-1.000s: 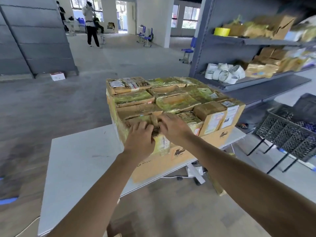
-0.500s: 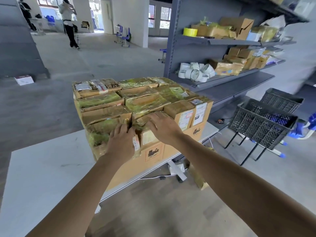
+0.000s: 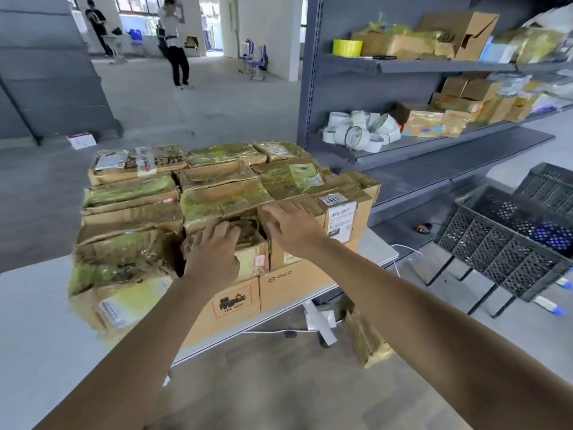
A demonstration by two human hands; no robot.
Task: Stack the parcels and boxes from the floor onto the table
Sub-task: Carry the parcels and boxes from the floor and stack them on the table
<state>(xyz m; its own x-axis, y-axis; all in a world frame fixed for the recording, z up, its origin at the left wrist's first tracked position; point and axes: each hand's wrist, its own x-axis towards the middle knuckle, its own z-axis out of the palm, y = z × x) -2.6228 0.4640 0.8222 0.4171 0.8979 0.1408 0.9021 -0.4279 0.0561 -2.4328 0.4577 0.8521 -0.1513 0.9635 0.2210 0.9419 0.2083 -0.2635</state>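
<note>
Item: parcel stack (image 3: pixel 217 197) on table (image 3: pixel 37 321), seating step.
My left hand (image 3: pixel 214 246) and right hand (image 3: pixel 291 228) lie flat, side by side, pressing front parcels (image 3: pixel 251 259) level; next, I judge, fetching the floor parcel (image 3: pixel 366 339).

Parcels (image 3: pixel 217 197) stacked on table (image 3: pixel 37 321), shelving (image 3: pixel 434 144) right, crates (image 3: pixel 508 243) beside it

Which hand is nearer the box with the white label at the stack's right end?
Right. The right hand lies on the stack's top just beside the labelled box; the left hand rests farther left, on a taped parcel.
</note>
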